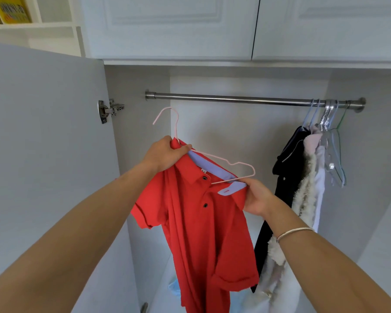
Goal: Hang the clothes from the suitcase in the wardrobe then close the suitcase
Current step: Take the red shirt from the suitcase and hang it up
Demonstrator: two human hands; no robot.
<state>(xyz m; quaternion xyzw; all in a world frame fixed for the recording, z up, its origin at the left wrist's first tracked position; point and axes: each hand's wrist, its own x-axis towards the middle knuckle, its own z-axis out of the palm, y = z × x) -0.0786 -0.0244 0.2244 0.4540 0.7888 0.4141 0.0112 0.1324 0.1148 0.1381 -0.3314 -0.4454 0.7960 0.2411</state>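
A red polo shirt [196, 222] is held up inside the open wardrobe, below the steel rail [246, 100] and toward its left end. It is being fitted onto a pink wire hanger [235, 164]: the hanger's left shoulder is already inside the collar, while its right shoulder sticks out bare above the neck opening, so the fitting is judged only half done. The hook points up, just below the rail, and is not yet over it.

The left hand [165, 154] is closed around the collar and the base of the hook, its fingers wrapped over the red fabric. The right hand [257, 197] pinches the open placket and collar edge, fingers closed on the cloth just under the hanger's lower wire.

At the right end of the rail, several garments are already hung: a dark garment [287, 159] and a pale fleecy one [307, 168], with a few empty clear hangers [332, 159] beside them. Some of the hanging is therefore taken as finished.

Left to do, by this view: the shirt is to be seated fully on the hanger and hooked onto the rail. The suitcase is not in view, so it cannot be told how many clothes remain in it; its closing is presumed still pending.
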